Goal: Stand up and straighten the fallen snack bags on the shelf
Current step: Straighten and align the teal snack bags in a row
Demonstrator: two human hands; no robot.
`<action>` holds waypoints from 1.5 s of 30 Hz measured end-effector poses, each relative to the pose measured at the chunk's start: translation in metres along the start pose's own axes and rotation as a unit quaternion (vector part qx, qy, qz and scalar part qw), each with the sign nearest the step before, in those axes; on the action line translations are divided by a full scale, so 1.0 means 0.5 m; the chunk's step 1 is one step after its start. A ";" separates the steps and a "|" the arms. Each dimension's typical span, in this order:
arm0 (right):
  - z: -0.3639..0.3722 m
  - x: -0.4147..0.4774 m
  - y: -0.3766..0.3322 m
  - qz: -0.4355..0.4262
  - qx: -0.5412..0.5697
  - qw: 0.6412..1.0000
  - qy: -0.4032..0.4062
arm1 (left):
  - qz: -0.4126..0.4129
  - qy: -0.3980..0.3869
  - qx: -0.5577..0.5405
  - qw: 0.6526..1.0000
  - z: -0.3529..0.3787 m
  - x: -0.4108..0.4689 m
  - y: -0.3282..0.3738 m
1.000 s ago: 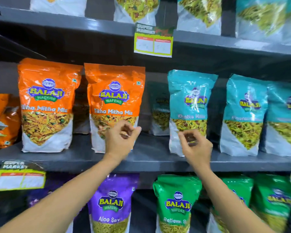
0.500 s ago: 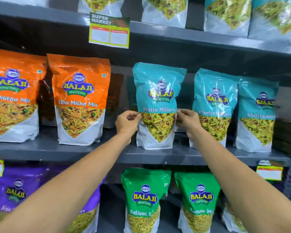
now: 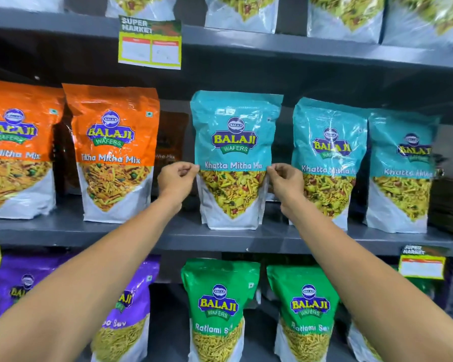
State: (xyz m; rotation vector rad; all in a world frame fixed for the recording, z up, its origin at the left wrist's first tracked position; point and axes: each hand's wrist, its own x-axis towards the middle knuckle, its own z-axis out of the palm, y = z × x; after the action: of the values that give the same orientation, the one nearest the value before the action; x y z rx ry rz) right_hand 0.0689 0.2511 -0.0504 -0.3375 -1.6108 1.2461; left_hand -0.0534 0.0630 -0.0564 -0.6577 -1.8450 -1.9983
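Observation:
A teal Khatta Mitha Mix bag [image 3: 234, 142] stands upright at the middle of the grey shelf [image 3: 168, 235]. My left hand [image 3: 177, 180] pinches the bag's left edge and my right hand [image 3: 285, 180] pinches its right edge, both at mid height. Two more teal bags [image 3: 327, 152] [image 3: 400, 163] stand upright to its right. Two orange Tikha Mitha Mix bags [image 3: 113, 142] [image 3: 13, 142] stand to its left. A darker bag [image 3: 171, 142] sits further back in the gap between orange and teal.
Price tags hang from the upper shelf edge [image 3: 149, 44] and the lower right edge [image 3: 421, 262]. Below stand purple Aloo Sev bags [image 3: 126, 304] and green Ratlami Sev bags [image 3: 217, 304]. More bags line the top shelf [image 3: 241, 11].
My hands left the orange bag and closed on both edges of the middle teal bag. The view shifted right, and the teal bag now sits straighter and closer to centre.

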 end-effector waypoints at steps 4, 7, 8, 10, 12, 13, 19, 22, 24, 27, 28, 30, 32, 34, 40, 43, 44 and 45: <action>0.003 -0.010 -0.004 -0.033 0.008 0.999 -0.012 | -0.015 -0.058 -0.028 0.998 -0.016 0.013 0.007; 0.002 -0.003 -0.021 0.020 0.101 0.993 -0.057 | -0.027 -0.105 -0.042 0.993 -0.021 0.003 -0.001; 0.002 0.001 -0.030 0.032 0.129 0.989 -0.065 | -0.036 -0.112 -0.042 0.992 -0.021 0.001 -0.008; 0.004 0.010 -0.048 0.042 0.159 0.984 -0.068 | -0.040 -0.104 -0.034 0.993 -0.021 -0.003 -0.022; 0.012 0.016 -0.058 0.038 0.166 0.984 -0.058 | -0.033 -0.082 -0.016 0.996 -0.021 -0.002 -0.030; 0.014 0.018 -0.058 0.037 0.167 0.984 -0.046 | -0.030 -0.076 -0.011 0.997 -0.021 0.000 -0.031; 0.007 0.007 -0.044 0.007 0.162 0.983 -0.084 | -0.035 -0.146 -0.041 0.988 -0.039 -0.007 -0.009; 0.001 -0.022 -0.015 0.054 0.102 0.968 -0.221 | -0.083 -0.244 -0.100 0.961 -0.049 -0.011 -0.011; 0.005 -0.035 0.003 0.052 0.101 0.958 -0.264 | -0.087 -0.277 -0.108 0.951 -0.041 -0.014 -0.010; 0.006 -0.036 0.002 0.035 0.103 0.953 -0.283 | -0.075 -0.265 -0.098 0.956 -0.024 -0.019 -0.004; 0.006 -0.033 -0.001 0.033 0.099 0.951 -0.291 | -0.069 -0.259 -0.086 0.959 -0.021 -0.019 -0.004; 0.004 -0.027 0.000 0.029 0.100 0.947 -0.303 | -0.061 -0.256 -0.077 0.962 -0.021 -0.017 -0.003; 0.004 -0.024 0.002 0.027 0.103 0.947 -0.302 | -0.059 -0.257 -0.077 0.961 -0.022 -0.013 -0.003; 0.010 -0.023 0.008 0.027 0.104 0.950 -0.293 | -0.056 -0.260 -0.076 0.961 -0.020 -0.006 -0.005; 0.053 -0.022 0.027 0.034 0.109 0.955 -0.275 | -0.080 -0.243 -0.094 0.962 -0.016 0.011 -0.021; 0.051 -0.013 0.039 0.023 0.102 0.955 -0.278 | -0.074 -0.251 -0.093 0.961 -0.017 0.016 -0.027; 0.049 -0.010 0.042 0.022 0.099 0.956 -0.276 | -0.074 -0.253 -0.093 0.960 -0.017 0.016 -0.029; 0.048 -0.009 0.044 0.022 0.097 0.956 -0.276 | -0.073 -0.253 -0.094 0.960 -0.016 0.016 -0.030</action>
State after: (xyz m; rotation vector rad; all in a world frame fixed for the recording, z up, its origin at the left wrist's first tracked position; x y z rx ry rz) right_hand 0.0435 0.2440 -0.0699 0.1165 -1.9267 1.6134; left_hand -0.0690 0.0569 -0.0648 -1.2170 -2.0372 -2.2784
